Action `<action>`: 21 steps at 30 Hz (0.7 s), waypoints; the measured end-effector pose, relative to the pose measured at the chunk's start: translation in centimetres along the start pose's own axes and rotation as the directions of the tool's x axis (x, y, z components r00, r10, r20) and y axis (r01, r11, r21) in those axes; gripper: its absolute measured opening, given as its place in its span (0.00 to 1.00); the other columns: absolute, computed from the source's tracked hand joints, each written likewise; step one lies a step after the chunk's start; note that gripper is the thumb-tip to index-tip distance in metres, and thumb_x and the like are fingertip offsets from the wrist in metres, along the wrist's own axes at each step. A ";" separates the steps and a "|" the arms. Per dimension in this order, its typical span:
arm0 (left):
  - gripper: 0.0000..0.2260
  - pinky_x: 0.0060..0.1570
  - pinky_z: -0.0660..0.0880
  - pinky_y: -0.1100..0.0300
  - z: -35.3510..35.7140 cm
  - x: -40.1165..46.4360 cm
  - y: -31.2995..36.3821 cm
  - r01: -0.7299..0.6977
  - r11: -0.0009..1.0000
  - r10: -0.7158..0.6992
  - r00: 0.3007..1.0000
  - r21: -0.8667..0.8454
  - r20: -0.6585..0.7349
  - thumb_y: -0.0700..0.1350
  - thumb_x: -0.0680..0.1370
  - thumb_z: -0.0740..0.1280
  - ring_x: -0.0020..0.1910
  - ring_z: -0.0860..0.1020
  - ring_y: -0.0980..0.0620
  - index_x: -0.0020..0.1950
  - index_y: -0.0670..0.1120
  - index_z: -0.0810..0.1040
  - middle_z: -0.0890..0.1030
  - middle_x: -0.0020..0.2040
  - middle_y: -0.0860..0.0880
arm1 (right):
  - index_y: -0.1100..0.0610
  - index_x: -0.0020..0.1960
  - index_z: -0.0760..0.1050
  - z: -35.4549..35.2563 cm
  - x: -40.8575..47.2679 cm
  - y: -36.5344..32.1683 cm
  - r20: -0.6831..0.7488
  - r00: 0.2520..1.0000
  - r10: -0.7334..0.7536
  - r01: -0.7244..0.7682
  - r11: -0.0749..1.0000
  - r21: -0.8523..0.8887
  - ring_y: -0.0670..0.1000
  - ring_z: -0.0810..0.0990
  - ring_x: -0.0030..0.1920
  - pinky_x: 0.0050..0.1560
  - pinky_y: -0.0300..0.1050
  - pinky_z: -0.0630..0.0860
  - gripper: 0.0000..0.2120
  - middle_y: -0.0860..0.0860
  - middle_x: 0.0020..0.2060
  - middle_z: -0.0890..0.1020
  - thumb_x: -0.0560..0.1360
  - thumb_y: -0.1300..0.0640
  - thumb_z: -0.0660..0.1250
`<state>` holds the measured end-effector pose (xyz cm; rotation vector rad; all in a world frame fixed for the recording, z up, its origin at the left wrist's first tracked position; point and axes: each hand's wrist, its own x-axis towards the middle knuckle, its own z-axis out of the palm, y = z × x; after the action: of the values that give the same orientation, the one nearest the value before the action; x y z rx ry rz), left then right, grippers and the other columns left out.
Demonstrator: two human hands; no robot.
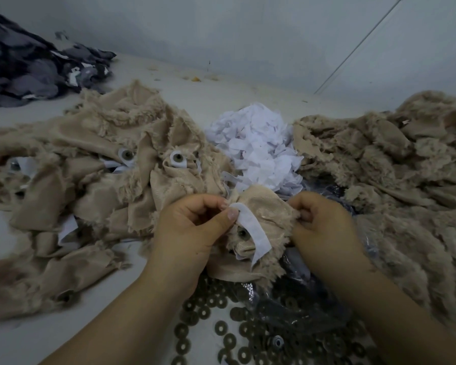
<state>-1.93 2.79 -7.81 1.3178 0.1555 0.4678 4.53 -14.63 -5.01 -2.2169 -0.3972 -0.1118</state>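
Pinching the upper end of a narrow white fabric strip [253, 230] between thumb and forefinger, the left hand [192, 227] holds it against a beige furry plush piece [266, 206]. The right hand [324, 225] grips that piece's right edge with curled fingers [304, 214]. Between both hands, the strip runs lengthwise from upper left to lower right, its free end hanging above brown ring-shaped washers [221, 327] on the bench [24, 343].

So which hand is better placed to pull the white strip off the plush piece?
Left, probably: the left hand pinches the strip at its top end, while the right hand grips the piece by its edge.
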 end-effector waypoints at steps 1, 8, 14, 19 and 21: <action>0.09 0.45 0.81 0.54 0.0 0.0 0.0 -0.002 1.000 0.002 1.000 0.001 -0.003 0.50 0.63 0.75 0.40 0.82 0.46 0.40 0.48 0.85 0.84 0.40 0.45 | 0.52 0.40 0.81 -0.1 0.0 -0.1 0.020 0.999 0.030 -0.032 0.994 0.102 0.46 0.84 0.37 0.41 0.41 0.82 0.10 0.48 0.34 0.85 0.74 0.67 0.72; 0.08 0.43 0.81 0.58 0.0 -0.1 0.1 -0.029 0.999 0.029 1.000 -0.018 0.011 0.48 0.64 0.75 0.40 0.82 0.48 0.40 0.49 0.85 0.85 0.40 0.46 | 0.63 0.39 0.85 -0.5 -0.1 -0.5 0.522 0.835 0.171 -0.450 0.759 0.471 0.51 0.86 0.36 0.35 0.39 0.81 0.06 0.59 0.40 0.87 0.62 0.67 0.77; 0.05 0.41 0.80 0.60 0.4 -0.3 0.1 -0.052 0.998 0.050 0.996 0.030 0.071 0.48 0.65 0.74 0.39 0.81 0.50 0.39 0.50 0.85 0.84 0.38 0.48 | 0.64 0.48 0.84 0.7 -1.0 -0.7 0.432 0.898 0.087 -0.372 0.675 0.638 0.64 0.86 0.47 0.45 0.53 0.84 0.13 0.63 0.46 0.86 0.64 0.64 0.76; 0.03 0.37 0.79 0.64 0.4 -0.4 0.1 -0.072 0.996 0.067 0.990 0.043 0.120 0.46 0.67 0.74 0.36 0.81 0.53 0.39 0.51 0.85 0.84 0.37 0.49 | 0.58 0.46 0.86 1.3 -1.4 -1.2 0.283 0.958 0.057 -0.251 0.647 0.720 0.61 0.87 0.42 0.40 0.51 0.83 0.21 0.61 0.43 0.87 0.55 0.52 0.78; 0.02 0.36 0.79 0.63 0.4 -0.5 0.0 -0.085 0.994 0.076 0.989 0.068 0.130 0.45 0.69 0.74 0.35 0.82 0.53 0.40 0.51 0.85 0.84 0.37 0.48 | 0.56 0.44 0.86 1.5 -1.6 -1.3 0.256 0.964 0.074 -0.245 0.627 0.740 0.58 0.87 0.40 0.37 0.47 0.82 0.23 0.59 0.41 0.87 0.50 0.49 0.77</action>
<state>-2.26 2.17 -7.76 1.4262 0.0129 0.4482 2.49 -13.11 -5.28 -1.3847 -0.2756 0.3392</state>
